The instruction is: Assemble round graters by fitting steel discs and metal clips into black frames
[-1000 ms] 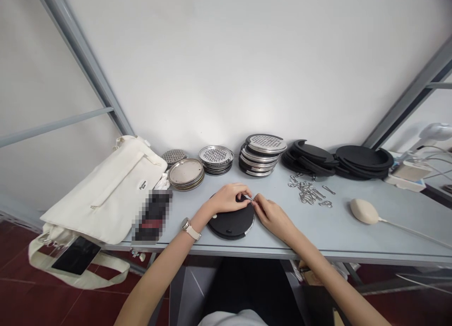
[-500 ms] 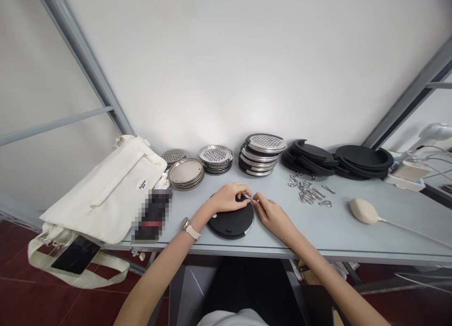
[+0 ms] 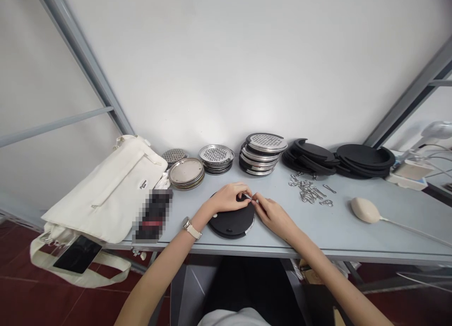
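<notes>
Left hand: The left hand [image 3: 228, 198] is curled, fingers closed into a pinch around a small metal piece [image 3: 247, 196]; its underside sits at the upper edge of the black disc. A wristwatch with a pale strap [image 3: 191, 229] circles the wrist.

Right hand: The right hand [image 3: 273, 217] is partly closed, its fingertips [image 3: 256, 199] meeting the far end of the metal piece. Whether they grip the piece or only touch it is too small to tell.

Task thing: The small metal piece is held between the hands, just above the black round disc [image 3: 232, 221], which lies flat on the surface [image 3: 318, 234] near its front edge. A thin metal strip shows along the disc's right rim.

Surface, behind: Stacks of perforated steel grater plates [image 3: 260, 154] stand in a row, with plain metal plates [image 3: 186, 173] to their left and black ring-like frames [image 3: 363, 161] to their right.

Surface, right: A loose pile of metal clips [image 3: 306, 191] lies beside the frames, and a cream rubber bulb with a cord [image 3: 363, 210] lies further along.

Surface, left: A cream canvas bag [image 3: 106, 189] lies on the surface beside a pixelated, unreadable dark object [image 3: 153, 215].
</notes>
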Demonstrator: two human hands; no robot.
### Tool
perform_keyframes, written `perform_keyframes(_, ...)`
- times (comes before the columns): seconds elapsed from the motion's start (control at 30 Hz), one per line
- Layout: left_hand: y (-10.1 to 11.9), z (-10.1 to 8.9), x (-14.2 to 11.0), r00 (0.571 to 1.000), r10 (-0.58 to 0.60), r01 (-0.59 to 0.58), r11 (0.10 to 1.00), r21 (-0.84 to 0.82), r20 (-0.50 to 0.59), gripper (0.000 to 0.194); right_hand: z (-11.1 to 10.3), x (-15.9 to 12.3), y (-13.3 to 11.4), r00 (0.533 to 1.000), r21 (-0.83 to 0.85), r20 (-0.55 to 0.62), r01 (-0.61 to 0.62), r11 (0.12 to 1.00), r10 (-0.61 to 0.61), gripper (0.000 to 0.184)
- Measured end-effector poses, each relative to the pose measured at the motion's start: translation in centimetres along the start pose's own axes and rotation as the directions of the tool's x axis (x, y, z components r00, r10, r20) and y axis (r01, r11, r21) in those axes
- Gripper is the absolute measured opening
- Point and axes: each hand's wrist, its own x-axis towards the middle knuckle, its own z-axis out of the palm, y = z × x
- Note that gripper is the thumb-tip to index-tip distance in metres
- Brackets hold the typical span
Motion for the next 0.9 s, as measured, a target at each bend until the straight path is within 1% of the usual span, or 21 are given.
perform_keyframes(0.2,0.25,-0.15,-0.05,1.0,0.007,-0.007,1.0,0.022,0.013,0.015,-0.05,-0.08,-0.07,1.0,-0.008,-0.003,0.009,1.0,-0.009,0.017)
perform_keyframes(0.37,0.27,-0.11,-0.05,1.0,0.009,-0.009,0.999,0.036,-0.004,0.014,-0.14,-0.09,-0.15,1.0,-0.012,-0.002,-0.004,1.0,0.004,0.019)
perform_keyframes(0.57,0.02,0.07,-0.03,1.0,0.029,-0.029,0.999,-0.017,0.01,0.015,-0.02,-0.07,0.02,1.0,-0.047,-0.004,0.004,0.999,-0.005,0.018)
perform_keyframes(0.8,0.12,0.03,0.04,1.0,-0.004,0.004,1.0,-0.017,-0.005,0.016,0.03,-0.02,-0.03,1.0,-0.069,-0.017,0.017,0.997,-0.018,0.02)
perform_keyframes(0.9,0.14,0.13,0.06,0.997,-0.065,0.065,0.998,-0.003,-0.035,0.018,0.04,0.01,-0.05,1.0,-0.077,-0.019,0.013,0.997,-0.014,0.021)
